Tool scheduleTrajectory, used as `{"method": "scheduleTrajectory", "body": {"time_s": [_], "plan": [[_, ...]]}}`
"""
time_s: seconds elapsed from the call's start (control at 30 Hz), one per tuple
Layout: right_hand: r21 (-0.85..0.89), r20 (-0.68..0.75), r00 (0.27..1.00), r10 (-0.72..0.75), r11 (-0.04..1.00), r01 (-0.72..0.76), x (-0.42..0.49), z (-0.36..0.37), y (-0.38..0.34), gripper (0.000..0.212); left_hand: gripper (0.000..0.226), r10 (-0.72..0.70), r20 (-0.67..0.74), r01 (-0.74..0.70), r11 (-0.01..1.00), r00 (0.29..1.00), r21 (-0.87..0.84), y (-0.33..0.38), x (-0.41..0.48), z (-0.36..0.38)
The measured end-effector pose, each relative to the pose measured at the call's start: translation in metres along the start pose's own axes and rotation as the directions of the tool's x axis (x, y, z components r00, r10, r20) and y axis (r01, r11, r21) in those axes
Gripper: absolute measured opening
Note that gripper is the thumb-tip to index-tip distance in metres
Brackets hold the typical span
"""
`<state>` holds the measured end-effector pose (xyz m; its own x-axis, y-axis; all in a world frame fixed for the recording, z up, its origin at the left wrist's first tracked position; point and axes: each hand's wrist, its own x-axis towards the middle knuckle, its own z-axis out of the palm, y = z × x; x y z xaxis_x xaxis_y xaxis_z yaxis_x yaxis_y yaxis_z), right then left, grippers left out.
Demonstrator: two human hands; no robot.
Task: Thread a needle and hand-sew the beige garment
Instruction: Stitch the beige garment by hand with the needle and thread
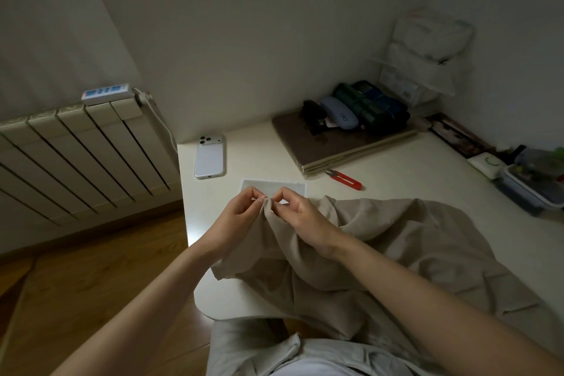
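Observation:
The beige garment (381,241) lies crumpled over the white table (244,159) and hangs toward my lap. A raised fold of it stands between my two hands. My left hand (235,220) pinches that fold from the left with curled fingers. My right hand (300,217) pinches at the same fold from the right, fingertips almost meeting the left ones. The needle and thread are too small to make out in the dim light.
A small white rectangular sheet (274,188) lies just beyond my hands. Red thread snips (345,179) lie to the right of it, a white phone (210,156) at the back left. Books with cases on top (351,134) and plastic boxes (531,183) stand at the right. A radiator (76,156) is at the left.

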<state>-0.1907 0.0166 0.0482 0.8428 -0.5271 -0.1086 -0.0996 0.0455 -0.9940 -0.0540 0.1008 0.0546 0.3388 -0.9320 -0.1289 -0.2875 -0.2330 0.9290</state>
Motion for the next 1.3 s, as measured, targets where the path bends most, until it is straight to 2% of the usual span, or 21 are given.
{"method": "scheduleTrajectory", "body": {"time_s": [0.13, 0.27, 0.43, 0.5, 0.6, 0.7, 0.83, 0.87, 0.93, 1.0, 1.07, 1.17, 1.3], "plan": [[0.056, -0.03, 0.999, 0.019, 0.998, -0.017, 0.002, 0.003, 0.0, 0.019, 0.023, -0.017, -0.02, 0.016, 0.999, 1.0, -0.051, 0.003, -0.001, 0.004], [-0.037, -0.101, 0.992, 0.07, 0.997, -0.074, 0.005, 0.0, 0.001, 0.019, 0.023, -0.132, 0.029, 0.135, 0.964, 0.991, -0.228, 0.006, -0.004, 0.002], [-0.093, -0.091, 0.993, 0.076, 0.992, -0.084, 0.006, 0.0, -0.001, 0.021, 0.019, -0.163, 0.073, 0.178, 0.92, 0.984, -0.349, 0.013, -0.004, -0.001], [-0.108, -0.076, 0.992, 0.102, 0.988, -0.11, 0.006, -0.002, 0.001, 0.025, 0.021, -0.159, 0.045, 0.164, 0.917, 0.986, -0.363, 0.014, -0.004, -0.002], [-0.037, -0.116, 0.985, 0.124, 0.991, -0.129, 0.005, -0.005, 0.003, 0.022, 0.023, -0.163, 0.021, 0.16, 0.919, 0.986, -0.36, 0.015, -0.003, -0.005], [0.017, -0.161, 0.983, 0.092, 0.996, -0.091, 0.007, -0.005, 0.003, 0.015, 0.019, -0.176, 0.035, 0.177, 0.911, 0.984, -0.372, 0.014, -0.002, -0.005], [0.044, -0.147, 0.989, 0.035, 0.999, -0.029, 0.009, -0.002, 0.0, 0.009, 0.015, -0.179, 0.063, 0.19, 0.919, 0.982, -0.344, 0.014, -0.001, -0.001], [0.008, -0.165, 0.986, 0.027, 1.0, -0.026, 0.01, -0.001, -0.001, 0.007, 0.016, -0.183, 0.053, 0.19, 0.919, 0.982, -0.345, 0.013, -0.001, -0.001], [-0.188, -0.242, 0.97, -0.03, 0.982, -0.016, 0.012, -0.003, -0.002, 0.011, 0.017, -0.188, 0.016, 0.182, 0.923, 0.982, -0.339, 0.013, 0.0, -0.001], [-0.409, -0.299, 0.947, -0.119, 0.912, -0.014, 0.012, -0.006, -0.004, 0.019, 0.018, -0.198, -0.038, 0.177, 0.935, 0.979, -0.306, 0.011, 0.001, -0.002], [-0.514, -0.278, 0.94, -0.196, 0.857, 0.027, 0.011, -0.006, -0.008, 0.022, 0.019, -0.188, -0.059, 0.164, 0.945, 0.98, -0.284, 0.01, 0.001, -0.002], [-0.547, -0.192, 0.942, -0.274, 0.827, 0.129, 0.012, 0.0, -0.012, 0.019, 0.026, -0.163, -0.052, 0.145, 0.956, 0.985, -0.256, 0.009, 0.003, -0.001], [-0.445, -0.245, 0.916, -0.317, 0.876, 0.185, 0.015, 0.005, -0.018, 0.012, 0.032, -0.148, -0.04, 0.135, 0.963, 0.988, -0.233, 0.009, 0.006, 0.003]]}}
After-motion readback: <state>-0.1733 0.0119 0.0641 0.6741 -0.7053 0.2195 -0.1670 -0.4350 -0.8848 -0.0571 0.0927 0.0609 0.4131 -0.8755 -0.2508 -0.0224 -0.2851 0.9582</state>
